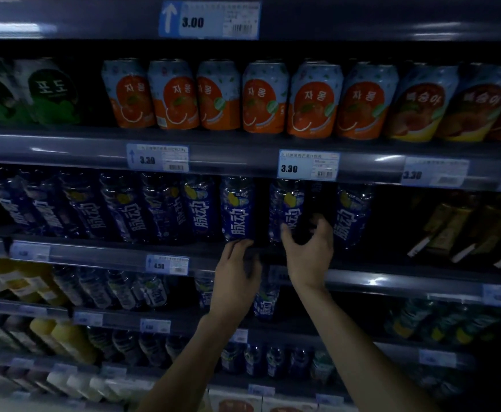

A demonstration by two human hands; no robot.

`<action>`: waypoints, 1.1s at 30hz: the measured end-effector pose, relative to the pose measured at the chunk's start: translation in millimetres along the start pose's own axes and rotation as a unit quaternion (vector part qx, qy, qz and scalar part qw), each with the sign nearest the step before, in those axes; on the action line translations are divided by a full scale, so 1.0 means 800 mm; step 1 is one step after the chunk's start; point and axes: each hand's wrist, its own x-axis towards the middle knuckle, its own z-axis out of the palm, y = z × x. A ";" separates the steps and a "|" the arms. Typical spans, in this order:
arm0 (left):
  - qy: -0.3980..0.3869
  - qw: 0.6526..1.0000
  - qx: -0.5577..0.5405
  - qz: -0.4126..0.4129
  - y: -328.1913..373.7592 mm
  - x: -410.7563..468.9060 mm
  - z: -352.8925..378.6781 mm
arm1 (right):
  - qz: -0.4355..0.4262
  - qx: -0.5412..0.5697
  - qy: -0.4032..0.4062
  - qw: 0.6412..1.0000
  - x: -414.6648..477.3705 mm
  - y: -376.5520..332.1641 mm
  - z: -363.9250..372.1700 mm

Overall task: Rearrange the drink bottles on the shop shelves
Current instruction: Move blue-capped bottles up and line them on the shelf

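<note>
A row of blue-labelled drink bottles stands on the middle shelf (94, 251) in dim light. My left hand (237, 275) reaches up from below, and its fingertips touch the base of one blue bottle (237, 208) at the shelf's front edge without wrapping around it. My right hand (310, 254) is curled around the lower part of the neighbouring blue bottle (286, 206), thumb on its front and fingers reaching into the dark gap at its right. Another blue bottle (352, 215) stands just right of that gap.
Orange-labelled cans (267, 98) and green ones (53, 93) line the shelf above. Dark bottles with yellow labels (463, 227) stand at the right of the middle shelf. Lower shelves hold more blue bottles (265, 304), yellow juice bottles (65, 337) and price tags (307, 166).
</note>
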 end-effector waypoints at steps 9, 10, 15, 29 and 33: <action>0.066 0.991 -0.103 -0.062 0.067 0.040 0.069 | 0.009 0.008 0.092 0.996 0.046 0.032 -0.075; 0.076 0.990 -0.095 -0.073 0.070 0.042 0.076 | 0.018 0.007 0.089 0.996 0.052 0.036 -0.079; 0.105 0.986 -0.052 -0.122 0.069 0.051 0.096 | 0.041 0.001 0.031 0.999 0.075 0.050 -0.090; 0.097 0.979 -0.112 -0.137 0.059 0.075 0.108 | 0.034 0.039 -0.051 0.997 0.090 0.076 -0.099; 0.091 0.978 -0.120 -0.141 0.065 0.076 0.116 | 0.030 0.039 -0.063 0.997 0.091 0.077 -0.102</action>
